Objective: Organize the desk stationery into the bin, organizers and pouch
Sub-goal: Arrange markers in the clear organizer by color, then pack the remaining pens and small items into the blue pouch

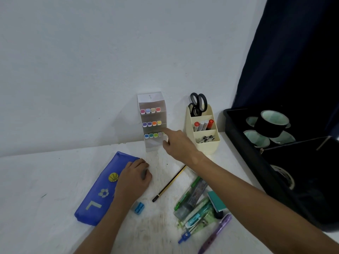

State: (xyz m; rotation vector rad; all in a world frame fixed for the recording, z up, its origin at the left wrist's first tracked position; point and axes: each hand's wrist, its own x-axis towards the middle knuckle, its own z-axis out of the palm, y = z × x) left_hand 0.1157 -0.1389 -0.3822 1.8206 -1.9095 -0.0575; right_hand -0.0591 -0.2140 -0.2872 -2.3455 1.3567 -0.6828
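A clear marker organizer stands against the wall with three rows of coloured markers. My right hand reaches to its bottom row, index finger and thumb pinching a pale marker at the row's right end. My left hand rests on the upper end of the blue pouch, fingers curled round a small grey object that I cannot identify. A cream organizer holds scissors, markers and small items. The black bin at the right holds tape rolls.
Loose on the desk lie a black-and-yellow pencil, a blue sharpener, a heap of green pens and packets, a teal eraser, a purple pen and a blue compass. A dark curtain hangs at the right.
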